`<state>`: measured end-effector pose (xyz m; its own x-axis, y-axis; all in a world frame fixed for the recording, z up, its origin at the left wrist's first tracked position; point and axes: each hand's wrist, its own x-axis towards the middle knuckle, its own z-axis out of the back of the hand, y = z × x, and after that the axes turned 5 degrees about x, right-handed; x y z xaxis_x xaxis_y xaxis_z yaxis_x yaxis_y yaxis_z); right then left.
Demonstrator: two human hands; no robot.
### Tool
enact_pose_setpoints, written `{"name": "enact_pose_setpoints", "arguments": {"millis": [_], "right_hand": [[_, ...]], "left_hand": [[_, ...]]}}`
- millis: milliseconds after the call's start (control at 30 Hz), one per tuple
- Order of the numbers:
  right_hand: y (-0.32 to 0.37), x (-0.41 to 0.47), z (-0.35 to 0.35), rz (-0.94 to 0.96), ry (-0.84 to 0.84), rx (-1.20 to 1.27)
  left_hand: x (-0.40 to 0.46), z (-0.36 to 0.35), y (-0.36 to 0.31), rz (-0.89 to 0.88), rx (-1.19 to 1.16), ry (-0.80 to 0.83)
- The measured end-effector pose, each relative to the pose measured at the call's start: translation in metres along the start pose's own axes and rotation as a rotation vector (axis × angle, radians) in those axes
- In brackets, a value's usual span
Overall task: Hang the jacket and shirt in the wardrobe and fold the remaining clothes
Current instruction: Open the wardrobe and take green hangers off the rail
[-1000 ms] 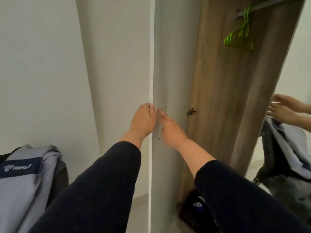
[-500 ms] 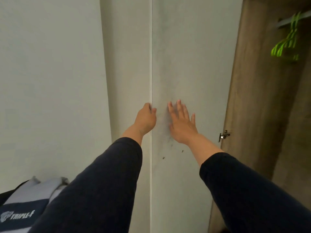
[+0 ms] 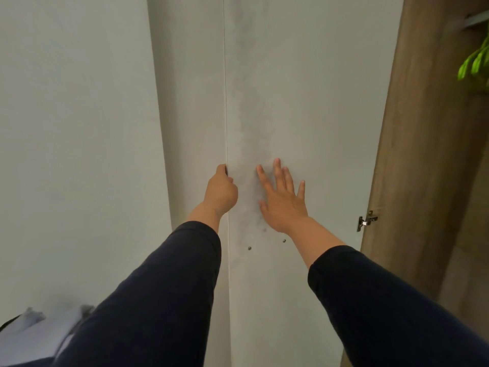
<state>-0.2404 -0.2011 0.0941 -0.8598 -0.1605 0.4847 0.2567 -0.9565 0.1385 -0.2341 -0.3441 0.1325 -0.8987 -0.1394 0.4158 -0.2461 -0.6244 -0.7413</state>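
Note:
A white wardrobe door (image 3: pixel 317 115) swung open fills the middle of the view. My left hand (image 3: pixel 221 193) curls its fingers round the door's free left edge. My right hand (image 3: pixel 281 198) lies flat on the door's inner face with fingers spread. The wood-grain wardrobe side panel (image 3: pixel 412 154) stands to the right, with green hangers (image 3: pixel 476 63) on a rail at the far right edge. A grey jacket (image 3: pixel 34 337) with a dark band lies at the bottom left corner.
A metal hinge (image 3: pixel 366 221) joins the door to the wood panel. Two small screw heads (image 3: pixel 266 245) sit below my right hand. A plain white wall (image 3: pixel 74 154) takes up the left side.
The door has swung wider, showing more of its inner face. The wardrobe interior and hangers have slid to the right edge; the jacket has dropped toward the bottom left corner.

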Motion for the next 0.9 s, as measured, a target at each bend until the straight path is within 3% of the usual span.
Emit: {"name": "enact_pose_setpoints", "arguments": {"millis": [167,333,433,567,733,900], "right_hand": [[-0.019,0.0,0.007,0.038,0.028,-0.024],[-0.059,-0.008,0.03,-0.042,0.037,-0.054],[-0.09,-0.016,0.055,-0.115,-0.013,-0.078],[-0.139,-0.035,0.091,-0.252,-0.105,-0.046],[-0.203,-0.054,0.142,-0.393,-0.243,-0.017],[-0.272,-0.029,0.188,-0.456,-0.387,-0.031]], "left_hand": [[0.004,-0.008,-0.003,-0.045,-0.049,-0.076],[0.006,-0.015,-0.036,-0.238,0.135,-0.51],[0.009,-0.025,-0.068,-0.388,0.205,-0.613],[0.013,-0.065,-0.112,-0.587,0.249,-0.482],[0.026,-0.13,-0.173,-0.771,0.026,-0.202],[0.055,-0.192,-0.248,-0.781,-0.201,0.131]]}}
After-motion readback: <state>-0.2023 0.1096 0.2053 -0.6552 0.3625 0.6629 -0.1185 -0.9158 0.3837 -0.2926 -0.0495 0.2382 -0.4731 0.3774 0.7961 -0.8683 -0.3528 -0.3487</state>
